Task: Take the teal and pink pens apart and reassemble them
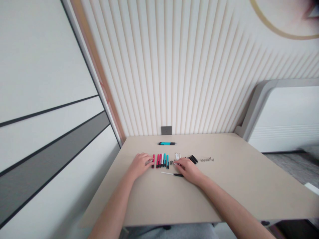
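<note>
My left hand (141,165) is at the leftmost red pen barrel (154,159), at the end of the coloured row.
Its fingers are half curled against the barrel; I can't tell whether they grip it. My right hand (189,170) is bent low beside the small dark pieces (171,163), its fingertips too blurred to show a hold. The barrel looks light, stiff and smooth, likely to roll, so I'd best pinch it mid-length, thumb opposite fingers.
</note>
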`<move>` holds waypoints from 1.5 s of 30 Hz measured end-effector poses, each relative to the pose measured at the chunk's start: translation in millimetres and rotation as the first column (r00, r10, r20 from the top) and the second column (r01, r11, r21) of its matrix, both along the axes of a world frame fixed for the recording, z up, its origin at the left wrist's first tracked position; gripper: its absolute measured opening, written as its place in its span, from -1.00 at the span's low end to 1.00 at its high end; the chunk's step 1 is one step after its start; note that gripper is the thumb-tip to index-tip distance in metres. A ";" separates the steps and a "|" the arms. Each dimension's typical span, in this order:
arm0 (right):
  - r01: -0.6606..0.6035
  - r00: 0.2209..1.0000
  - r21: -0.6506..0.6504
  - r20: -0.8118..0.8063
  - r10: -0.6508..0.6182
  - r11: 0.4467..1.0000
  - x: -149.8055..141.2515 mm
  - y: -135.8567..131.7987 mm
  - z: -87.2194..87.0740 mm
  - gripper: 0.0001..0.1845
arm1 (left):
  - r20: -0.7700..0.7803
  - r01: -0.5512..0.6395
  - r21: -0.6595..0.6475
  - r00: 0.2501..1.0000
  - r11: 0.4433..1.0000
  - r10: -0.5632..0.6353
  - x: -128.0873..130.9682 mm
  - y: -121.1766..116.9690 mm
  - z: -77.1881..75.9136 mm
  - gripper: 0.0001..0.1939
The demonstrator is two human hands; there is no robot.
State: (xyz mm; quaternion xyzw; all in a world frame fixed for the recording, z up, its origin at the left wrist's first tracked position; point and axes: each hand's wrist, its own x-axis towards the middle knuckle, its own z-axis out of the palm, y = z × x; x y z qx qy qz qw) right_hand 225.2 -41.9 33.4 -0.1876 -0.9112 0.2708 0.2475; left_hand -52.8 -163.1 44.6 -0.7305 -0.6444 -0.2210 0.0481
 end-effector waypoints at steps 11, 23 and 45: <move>-0.006 1.000 -0.025 -0.005 0.006 1.000 -2.7 -0.4 -0.9 -0.71 | -0.065 0.027 0.012 0.998 1.000 -0.026 14.8 4.8 -1.6 -0.84; -0.004 1.000 -0.013 0.005 0.004 1.000 -2.4 -0.9 0.5 -0.71 | -0.126 0.004 0.012 0.992 1.000 -0.002 19.8 0.7 5.6 -0.81; 0.000 1.000 0.023 0.006 0.000 1.000 -2.2 0.4 -1.9 -0.72 | -0.204 -0.076 -0.069 0.977 0.995 0.061 32.6 -1.9 16.7 -0.84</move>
